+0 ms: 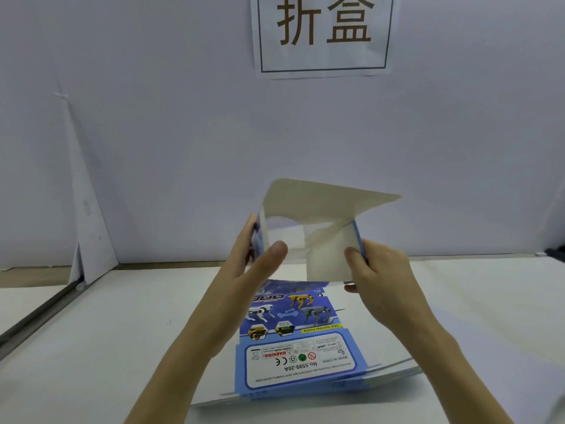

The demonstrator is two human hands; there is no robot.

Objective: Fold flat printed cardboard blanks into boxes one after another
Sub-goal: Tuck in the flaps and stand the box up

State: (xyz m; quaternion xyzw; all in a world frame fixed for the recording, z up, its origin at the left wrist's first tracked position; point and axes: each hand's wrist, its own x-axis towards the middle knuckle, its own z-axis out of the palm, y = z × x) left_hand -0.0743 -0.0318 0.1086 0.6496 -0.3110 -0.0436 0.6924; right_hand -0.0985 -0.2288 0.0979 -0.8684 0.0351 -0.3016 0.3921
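While left hand and right hand each pinch a side wall of the half-formed box, its thin card looks light, springy, crease-prone; grip near folds.

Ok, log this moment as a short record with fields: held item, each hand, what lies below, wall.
held item: half-folded blue-printed cardboard box, white inside facing the camera, top flap raised, held above the table
left hand: grips the box's left wall, thumb inside
right hand: grips the box's right wall, thumb on an inner flap
below: stack of flat blue printed cardboard blanks, robot-dog artwork up, lying on the white table
wall: white paper sign with two large brown characters
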